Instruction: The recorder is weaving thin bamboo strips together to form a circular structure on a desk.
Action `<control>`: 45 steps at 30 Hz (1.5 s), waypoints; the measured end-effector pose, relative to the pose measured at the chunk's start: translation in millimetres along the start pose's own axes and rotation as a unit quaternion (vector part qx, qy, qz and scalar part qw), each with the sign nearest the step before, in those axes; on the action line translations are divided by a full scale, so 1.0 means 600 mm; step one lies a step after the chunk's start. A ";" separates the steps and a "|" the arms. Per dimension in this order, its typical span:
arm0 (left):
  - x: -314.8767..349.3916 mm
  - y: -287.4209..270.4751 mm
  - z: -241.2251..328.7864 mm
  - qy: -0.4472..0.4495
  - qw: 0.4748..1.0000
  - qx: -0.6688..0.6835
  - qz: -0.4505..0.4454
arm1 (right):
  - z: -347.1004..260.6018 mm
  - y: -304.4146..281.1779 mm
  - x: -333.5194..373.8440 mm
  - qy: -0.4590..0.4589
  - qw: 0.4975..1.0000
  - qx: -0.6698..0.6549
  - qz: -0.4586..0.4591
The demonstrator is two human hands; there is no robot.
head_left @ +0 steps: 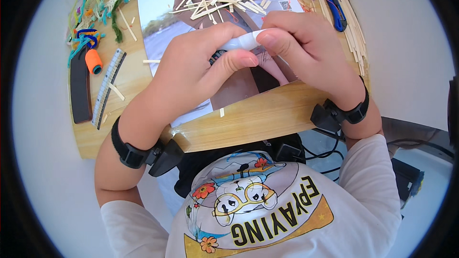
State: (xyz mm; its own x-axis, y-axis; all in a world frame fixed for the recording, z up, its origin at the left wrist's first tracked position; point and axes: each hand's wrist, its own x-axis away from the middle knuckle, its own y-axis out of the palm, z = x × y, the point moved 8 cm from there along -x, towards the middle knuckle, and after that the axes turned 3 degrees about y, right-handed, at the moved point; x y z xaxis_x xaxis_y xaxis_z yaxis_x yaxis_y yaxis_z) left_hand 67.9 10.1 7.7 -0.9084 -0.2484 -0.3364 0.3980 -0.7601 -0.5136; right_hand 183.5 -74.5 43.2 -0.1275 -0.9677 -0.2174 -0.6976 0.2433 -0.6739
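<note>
Over the front part of a glossy printed sheet (160, 16), both hands are closed on a small white capped bottle (241, 42). My left hand (198, 62) wraps its body, with the thumb along the near side. At the other end, the thumb and fingers of my right hand (308, 50) pinch the white cap. Part of a dark printed label peeks out beside my left thumb; the rest of the bottle is hidden by the fingers. Just beyond the hands, a loose pile of short pale wooden sticks (227, 1) lies on the sheet.
To the left are tangled pipe cleaners (116, 24), an orange thread spool (93, 60), a dark flat strip (80, 88) and a clear ruler (108, 88). A blue utility knife (331, 5) and long wooden sticks (355, 43) lie right. The wooden table's front edge (248, 134) is near my body.
</note>
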 end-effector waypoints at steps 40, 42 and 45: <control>0.011 0.006 0.015 0.046 0.994 -0.094 0.004 | -0.036 -0.002 0.015 -0.128 0.977 0.172 0.010; 0.008 0.006 0.011 0.046 0.995 -0.090 0.009 | -0.029 0.000 0.014 -0.113 0.980 0.165 0.001; 0.002 0.006 0.002 0.032 0.996 -0.082 -0.007 | -0.018 0.003 0.011 -0.101 0.981 0.163 -0.002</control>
State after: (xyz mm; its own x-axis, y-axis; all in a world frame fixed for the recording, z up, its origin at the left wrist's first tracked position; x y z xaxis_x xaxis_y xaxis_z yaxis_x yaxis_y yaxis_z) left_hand 68.3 6.4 6.3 -0.9059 -0.1967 -0.3750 0.4063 -0.6530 -0.6391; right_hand 173.9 -80.9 48.1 0.0408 -0.9441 -0.3271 -0.4306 0.2788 -0.8584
